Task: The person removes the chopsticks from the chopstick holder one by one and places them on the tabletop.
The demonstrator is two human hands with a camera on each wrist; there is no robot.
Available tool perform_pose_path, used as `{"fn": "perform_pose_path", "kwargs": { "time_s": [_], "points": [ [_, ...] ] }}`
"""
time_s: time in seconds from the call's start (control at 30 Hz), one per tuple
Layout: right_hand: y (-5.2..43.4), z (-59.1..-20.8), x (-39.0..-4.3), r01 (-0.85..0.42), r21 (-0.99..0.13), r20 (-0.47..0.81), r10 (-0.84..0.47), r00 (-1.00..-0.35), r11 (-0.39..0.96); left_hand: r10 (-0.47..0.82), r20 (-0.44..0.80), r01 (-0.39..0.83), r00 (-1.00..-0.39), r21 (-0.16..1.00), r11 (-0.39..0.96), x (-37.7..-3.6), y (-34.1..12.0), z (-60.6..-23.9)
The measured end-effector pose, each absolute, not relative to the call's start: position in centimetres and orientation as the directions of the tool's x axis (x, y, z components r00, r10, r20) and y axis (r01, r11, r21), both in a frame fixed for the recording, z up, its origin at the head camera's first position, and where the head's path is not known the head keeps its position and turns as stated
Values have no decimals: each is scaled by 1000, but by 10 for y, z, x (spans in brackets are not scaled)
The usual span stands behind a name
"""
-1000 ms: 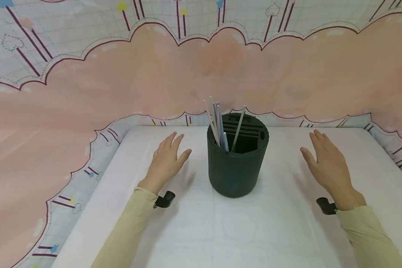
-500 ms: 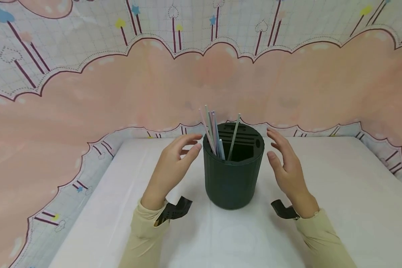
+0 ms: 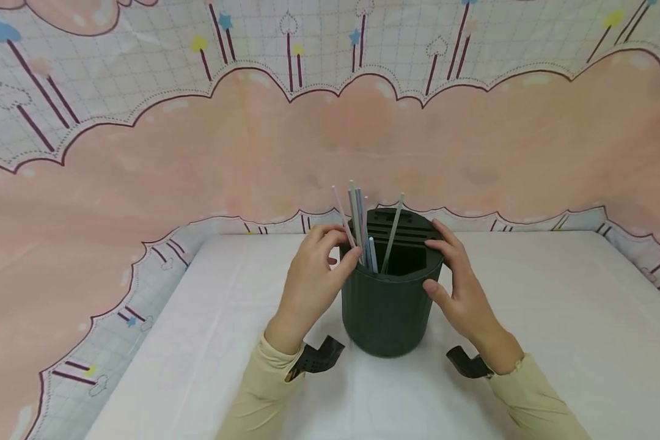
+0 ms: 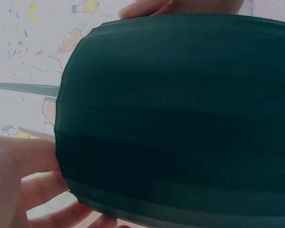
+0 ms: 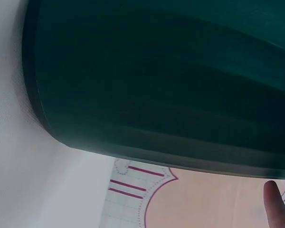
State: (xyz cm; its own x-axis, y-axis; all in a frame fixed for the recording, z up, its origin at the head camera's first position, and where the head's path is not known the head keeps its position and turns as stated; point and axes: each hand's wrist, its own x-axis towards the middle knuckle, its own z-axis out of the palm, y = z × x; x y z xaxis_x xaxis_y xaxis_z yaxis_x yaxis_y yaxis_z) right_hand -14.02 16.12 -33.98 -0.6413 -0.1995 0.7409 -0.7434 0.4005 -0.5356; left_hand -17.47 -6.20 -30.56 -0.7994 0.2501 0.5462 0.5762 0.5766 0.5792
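Note:
A dark green pen holder (image 3: 387,318) stands upright on the white table, its top having slots and one large opening. Several thin pastel sticks (image 3: 357,220) lean on the left of that opening; a lone pale green stick (image 3: 393,232) tilts to their right. My left hand (image 3: 310,281) grips the left rim, thumb in front beside the sticks. In the left wrist view, its fingers (image 4: 42,190) bend round the holder's edge. My right hand (image 3: 467,293) holds the right rim, thumb at the front and fingers towards the back. The right wrist view shows mostly the holder's dark wall (image 5: 147,85).
The white table (image 3: 242,269) spreads out on both sides of the holder. Behind it hangs a pink patterned cloth (image 3: 253,153), which also runs along the table's edges. Each wrist wears a black camera mount (image 3: 319,354).
Both hands were apart from the pen holder, on either side of it. They have come inward, and their fingers now bend onto its rim.

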Motion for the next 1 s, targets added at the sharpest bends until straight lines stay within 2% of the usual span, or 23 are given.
{"fn": "perform_pose_path", "kwargs": {
  "time_s": [0.23, 0.37, 0.57, 0.67, 0.83, 1.0],
  "points": [
    [160, -342, -142, -740, -537, 739, -196, -644, 405, 200, 597, 592, -777, 583, 557, -173, -60, -306],
    [160, -343, -142, -733, -536, 736, -195, -648, 419, 157, 628, 614, -762, 625, 482, -171, -59, -306],
    [169, -350, -144, -728, -532, 728, -206, -654, 431, 82, 622, 617, -779, 736, 279, -160, -58, -304],
    [178, -363, -149, -713, -545, 710, -209, -672, 442, 59, 632, 634, -773, 762, 133, -154, -58, -301],
    [172, -361, -147, -729, -538, 733, -191, -652, 422, -9, 697, 692, -717, 710, -130, -151, -66, -288],
    [161, -346, -141, -748, -526, 760, -170, -627, 406, -153, 745, 756, -649, 611, -235, -155, -79, -281]
  ]
}}
